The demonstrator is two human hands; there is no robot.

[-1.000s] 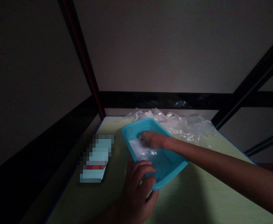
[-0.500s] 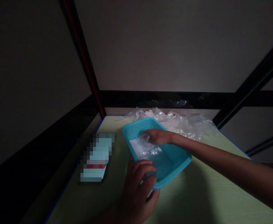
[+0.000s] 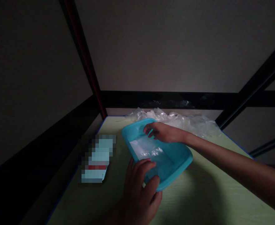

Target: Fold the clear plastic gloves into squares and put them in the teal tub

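A turquoise plastic basin [image 3: 185,162] stands on the table at an angle. My left hand [image 3: 140,190] is closed over its near left rim, fingers hooked inside. On the basin's floor lies a clear plastic bag [image 3: 151,150], with something white and flat at its left end. My right hand [image 3: 162,132] hovers over the far part of the basin, above the bag. Its fingers are curved and apart, and nothing shows between them.
Crumpled clear plastic bags [image 3: 189,123] lie along the table's back edge, against the wall. A pale flat item with a red band [image 3: 97,161], blurred out, sits on the left of the light green table [image 3: 189,206].
My right hand has let go of the plastic bag and risen a little to the right, its fingers spreading. The bag lies flatter. My left hand keeps its hold on the basin.
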